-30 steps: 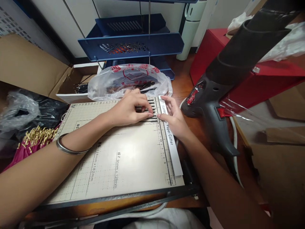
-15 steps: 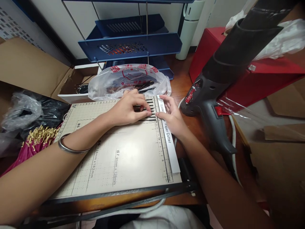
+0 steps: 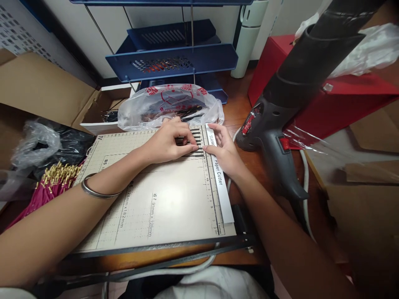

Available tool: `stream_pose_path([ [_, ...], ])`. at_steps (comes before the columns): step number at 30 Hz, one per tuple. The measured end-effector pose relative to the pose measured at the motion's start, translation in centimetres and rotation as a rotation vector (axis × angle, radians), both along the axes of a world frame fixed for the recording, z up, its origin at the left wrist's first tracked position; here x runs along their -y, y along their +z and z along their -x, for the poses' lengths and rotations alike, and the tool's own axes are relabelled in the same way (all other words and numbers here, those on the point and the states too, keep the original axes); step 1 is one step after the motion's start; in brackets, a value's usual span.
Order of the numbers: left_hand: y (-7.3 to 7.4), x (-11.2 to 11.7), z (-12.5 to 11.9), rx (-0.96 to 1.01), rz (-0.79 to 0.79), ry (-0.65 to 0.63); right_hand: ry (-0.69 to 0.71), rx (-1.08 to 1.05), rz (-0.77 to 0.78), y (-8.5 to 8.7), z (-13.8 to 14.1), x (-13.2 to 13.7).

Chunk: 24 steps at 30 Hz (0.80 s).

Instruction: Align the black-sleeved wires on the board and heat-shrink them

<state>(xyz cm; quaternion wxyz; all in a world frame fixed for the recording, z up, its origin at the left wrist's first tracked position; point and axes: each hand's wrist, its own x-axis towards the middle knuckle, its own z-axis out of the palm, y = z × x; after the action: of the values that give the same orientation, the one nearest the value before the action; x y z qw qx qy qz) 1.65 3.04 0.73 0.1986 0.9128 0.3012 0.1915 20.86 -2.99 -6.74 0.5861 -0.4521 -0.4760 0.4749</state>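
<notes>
On the paper cutter [image 3: 177, 207], left hand [image 3: 170, 140] arches beside right hand [image 3: 229, 154]

We seem to be in a small craft workshop: a wooden desk [image 3: 232, 93] carries a paper cutter [image 3: 174, 207] at centre, a blue rack [image 3: 215, 58] at top, gold-tipped cords [image 3: 51, 189] at left.

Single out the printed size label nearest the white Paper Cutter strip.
The 91mm x 128mm label: rightmost on the board. The 128mm x 182mm label and B5 label stand farther left.
</notes>
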Motion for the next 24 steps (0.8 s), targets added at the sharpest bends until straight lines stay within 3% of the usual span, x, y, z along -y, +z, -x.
stream_pose_path([
  [24, -0.4, -0.1, 0.1, 0.061, -0.018, -0.042, 0.066, 0.079, -0.017, -1.4, -0.9, -0.9],
])
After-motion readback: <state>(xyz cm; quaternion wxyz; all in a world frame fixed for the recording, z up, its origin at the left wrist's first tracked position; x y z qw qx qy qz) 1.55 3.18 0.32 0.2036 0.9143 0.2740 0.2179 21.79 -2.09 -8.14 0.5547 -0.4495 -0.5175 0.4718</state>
